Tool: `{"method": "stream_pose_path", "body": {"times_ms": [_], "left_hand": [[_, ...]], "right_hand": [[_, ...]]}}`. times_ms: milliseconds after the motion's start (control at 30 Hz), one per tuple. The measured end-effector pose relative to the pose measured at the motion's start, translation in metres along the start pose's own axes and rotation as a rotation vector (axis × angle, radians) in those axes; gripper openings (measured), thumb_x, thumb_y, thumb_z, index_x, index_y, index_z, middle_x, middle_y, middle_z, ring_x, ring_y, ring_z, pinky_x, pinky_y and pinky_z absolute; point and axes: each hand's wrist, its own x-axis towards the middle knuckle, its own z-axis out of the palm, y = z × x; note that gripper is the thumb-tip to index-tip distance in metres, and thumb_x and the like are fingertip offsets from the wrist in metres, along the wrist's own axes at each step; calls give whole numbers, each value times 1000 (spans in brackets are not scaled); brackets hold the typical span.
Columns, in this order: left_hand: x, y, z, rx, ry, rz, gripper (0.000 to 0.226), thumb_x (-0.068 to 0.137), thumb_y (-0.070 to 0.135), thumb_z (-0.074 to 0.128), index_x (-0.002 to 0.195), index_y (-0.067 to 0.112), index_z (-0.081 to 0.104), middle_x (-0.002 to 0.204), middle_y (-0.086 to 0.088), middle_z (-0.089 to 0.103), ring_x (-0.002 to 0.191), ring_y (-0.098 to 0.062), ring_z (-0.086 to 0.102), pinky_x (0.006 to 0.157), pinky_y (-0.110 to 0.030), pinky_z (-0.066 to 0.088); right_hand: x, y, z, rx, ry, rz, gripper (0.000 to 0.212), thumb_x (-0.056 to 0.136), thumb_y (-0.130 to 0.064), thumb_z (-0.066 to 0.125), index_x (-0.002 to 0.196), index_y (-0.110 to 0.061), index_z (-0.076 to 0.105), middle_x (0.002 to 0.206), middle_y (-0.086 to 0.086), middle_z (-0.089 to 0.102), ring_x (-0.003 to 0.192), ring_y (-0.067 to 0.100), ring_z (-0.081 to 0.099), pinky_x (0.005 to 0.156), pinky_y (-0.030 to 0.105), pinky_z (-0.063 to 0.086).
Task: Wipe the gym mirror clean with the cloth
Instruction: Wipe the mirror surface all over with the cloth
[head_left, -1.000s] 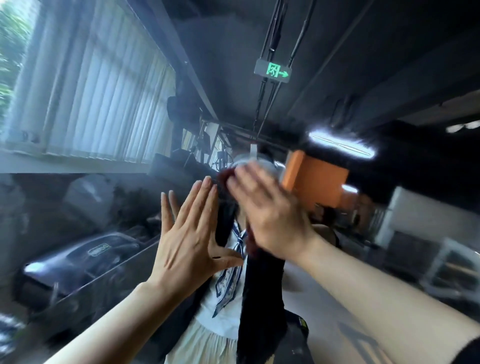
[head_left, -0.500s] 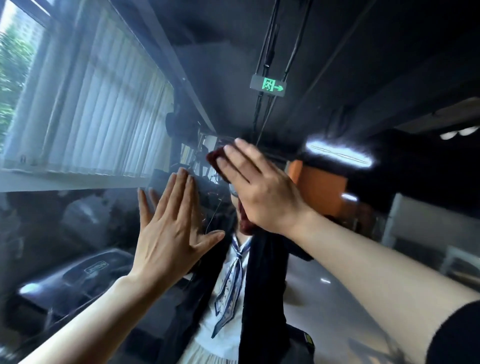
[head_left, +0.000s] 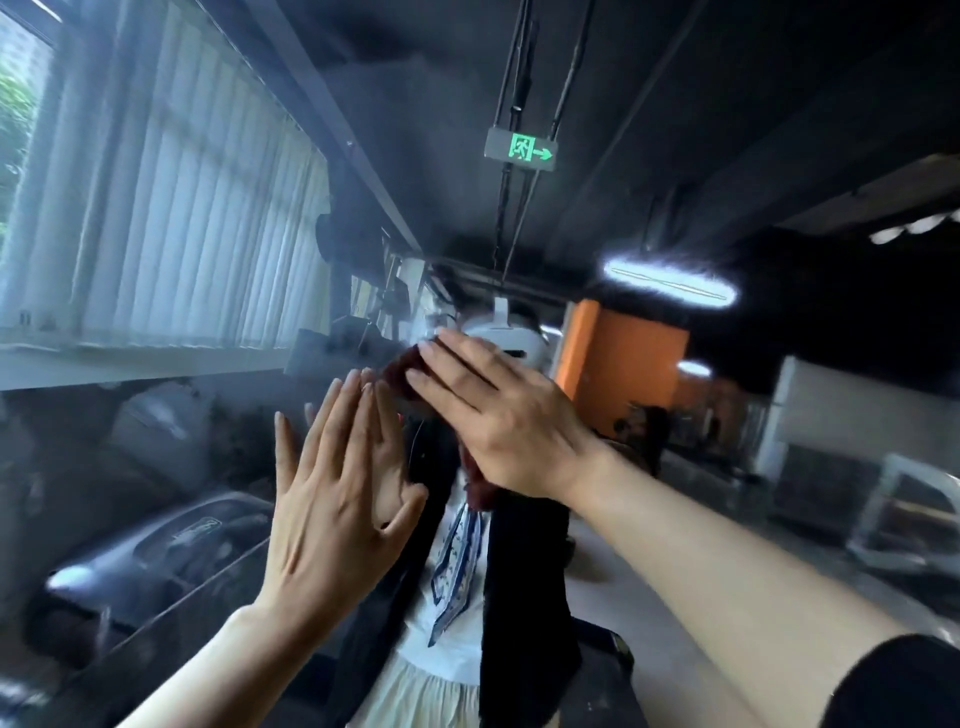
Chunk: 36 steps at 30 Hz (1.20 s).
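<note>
Right hand (head_left: 511, 421) pressing flat, fingers straight, on dark red cloth (head_left: 402, 371) against the mirror (head_left: 218, 426), left hand (head_left: 337, 499) lying wide open just beside the cloth

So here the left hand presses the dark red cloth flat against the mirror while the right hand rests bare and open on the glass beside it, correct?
Not quite: the hands are swapped. In the head view the right hand presses the dark red cloth flat against the mirror, while the left hand rests bare and open on the glass beside it.
</note>
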Motion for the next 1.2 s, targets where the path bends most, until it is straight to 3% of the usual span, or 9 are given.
{"method": "stream_pose_path", "body": {"times_ms": [33,167,233,500,667,800,967,1067,1200], "left_hand": [[-6,0,1,5,-18,16,100,81,54,63,157,5,21,165,-9,19,153,-23,15,122,-58,7],[-25,1,5,5,-43,16,103,78,52,67,158,8,21,166,-6,18,153,-23,17,121,-59,11],[-35,9,7,-38,-32,-47,101,78,51,68,157,6,23,165,-7,20,153,-22,17,122,-55,9],[-71,54,26,-146,-83,-115,96,79,50,56,157,4,23,166,-6,18,154,-20,14,121,-58,13],[-83,74,31,-94,-144,-95,109,73,28,86,157,4,21,166,-8,18,153,-24,17,120,-60,16],[-89,82,27,-86,-211,-11,115,69,23,88,158,9,17,166,-6,17,153,-23,16,123,-52,7],[-90,89,24,-75,-305,12,121,66,25,89,159,13,12,167,-5,16,154,-20,12,124,-49,3],[-92,94,26,-96,-311,14,122,65,24,88,159,13,12,167,-2,14,154,-19,11,124,-47,1],[-98,109,34,-137,-290,7,122,69,22,88,160,19,8,167,-2,15,154,-19,13,123,-55,8]], "right_hand": [[-9,11,-5,-38,35,68,42,99,-11,47,139,-4,58,147,17,52,140,36,44,117,46,35],[-30,27,-18,-114,295,696,38,102,-8,47,137,2,58,144,25,51,138,41,41,116,50,33],[-28,3,-10,-127,298,819,42,99,-6,53,140,3,53,148,26,47,140,44,38,117,52,31],[-80,-65,8,-76,131,401,45,104,-9,35,145,-4,51,148,17,50,142,37,40,112,51,39],[-147,-40,-15,-163,130,518,43,101,-7,47,144,-4,52,149,18,49,141,37,39,114,51,38],[-206,-30,-29,-200,155,717,45,101,-9,51,145,-2,47,151,19,39,141,41,37,119,49,31],[-196,-55,-20,-181,276,989,45,94,-3,61,138,4,54,147,24,42,139,45,37,113,55,38],[-155,-72,-6,-160,265,859,47,91,-1,63,138,1,57,143,24,52,138,43,41,112,54,40],[-139,-76,2,-74,207,613,41,103,-8,42,142,-2,53,144,20,54,139,38,41,114,50,39]]}}
